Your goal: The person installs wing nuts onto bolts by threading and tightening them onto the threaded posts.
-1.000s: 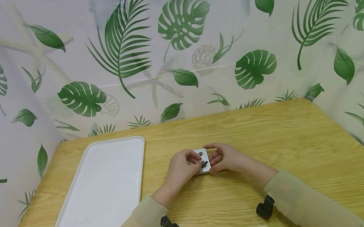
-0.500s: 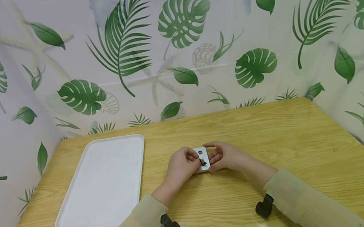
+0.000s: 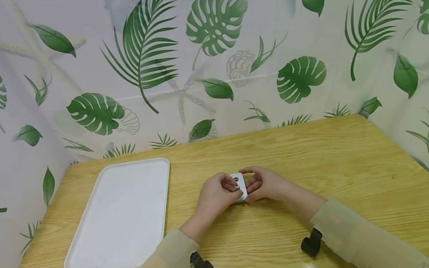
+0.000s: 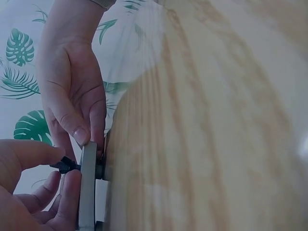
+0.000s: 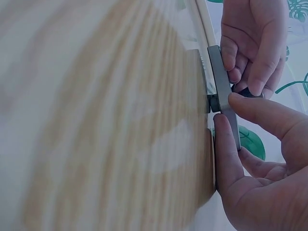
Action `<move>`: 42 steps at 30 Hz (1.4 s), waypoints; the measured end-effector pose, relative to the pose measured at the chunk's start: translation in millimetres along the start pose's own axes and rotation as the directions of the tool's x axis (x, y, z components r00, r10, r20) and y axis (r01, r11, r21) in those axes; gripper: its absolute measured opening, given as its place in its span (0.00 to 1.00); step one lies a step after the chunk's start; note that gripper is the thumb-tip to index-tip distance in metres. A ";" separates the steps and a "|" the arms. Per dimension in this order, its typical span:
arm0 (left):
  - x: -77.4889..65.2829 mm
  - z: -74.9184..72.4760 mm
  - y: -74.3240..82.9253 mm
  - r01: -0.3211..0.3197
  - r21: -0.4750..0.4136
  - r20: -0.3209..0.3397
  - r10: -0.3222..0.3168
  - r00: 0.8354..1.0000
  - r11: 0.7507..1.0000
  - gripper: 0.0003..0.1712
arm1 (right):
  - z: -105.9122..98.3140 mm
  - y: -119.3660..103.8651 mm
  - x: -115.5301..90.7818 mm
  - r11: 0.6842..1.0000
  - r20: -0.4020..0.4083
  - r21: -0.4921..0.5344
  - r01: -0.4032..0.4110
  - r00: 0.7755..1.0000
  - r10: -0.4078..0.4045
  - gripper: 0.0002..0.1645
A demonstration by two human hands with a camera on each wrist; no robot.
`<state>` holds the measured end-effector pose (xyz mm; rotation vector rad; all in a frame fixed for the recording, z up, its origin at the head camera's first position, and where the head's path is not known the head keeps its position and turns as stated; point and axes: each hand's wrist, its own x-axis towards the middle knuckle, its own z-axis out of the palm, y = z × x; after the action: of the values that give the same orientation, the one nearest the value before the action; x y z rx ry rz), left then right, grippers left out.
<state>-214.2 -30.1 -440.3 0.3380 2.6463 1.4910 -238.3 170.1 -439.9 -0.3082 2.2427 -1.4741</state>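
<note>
A small flat metal plate [image 3: 242, 182] with a hole lies between both hands near the middle of the wooden table. My left hand [image 3: 218, 194] reaches over its left side and pinches a black wing nut [image 4: 66, 164] on a threaded bolt that stands up from the plate. Beneath the plate, the bolt head [image 5: 213, 103] shows in the right wrist view. My right hand [image 3: 267, 184] grips the plate's right edge between thumb and fingers. In the head view the left fingers mostly hide the wing nut.
A white rectangular tray [image 3: 119, 216] lies on the table [image 3: 325, 159] to the left of the hands. Leaf-patterned cloth [image 3: 172, 66] hangs along the back and both sides. A black wrist camera [image 3: 202, 267] sits on each sleeve.
My left thumb and fingers have shifted slightly right and closed over the wing nut, which showed more plainly half a second ago. The right hand keeps its grip on the plate.
</note>
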 end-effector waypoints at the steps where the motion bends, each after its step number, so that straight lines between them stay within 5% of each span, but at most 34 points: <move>1: 0.2 -0.3 -0.1 0.000 -0.003 0.002 0.000 1.000 1.000 0.09 | -0.1 -0.1 0.1 1.000 0.000 0.003 0.000 1.000 0.000 0.53; 26: 1.0 0.0 -1.4 0.048 -0.067 -0.025 -0.050 0.998 0.997 0.03 | 0.8 -3.5 -1.2 1.000 -0.008 -0.010 -0.003 1.000 0.003 0.52; 42: 0.7 -1.9 0.1 0.034 -0.028 0.001 -0.034 0.999 0.999 0.12 | 0.3 -2.8 -0.7 1.000 0.001 0.008 -0.013 1.000 0.013 0.52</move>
<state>-215.2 -31.5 -439.2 0.2894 2.6149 1.5162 -237.7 169.0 -437.3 -0.2918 2.2334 -1.4756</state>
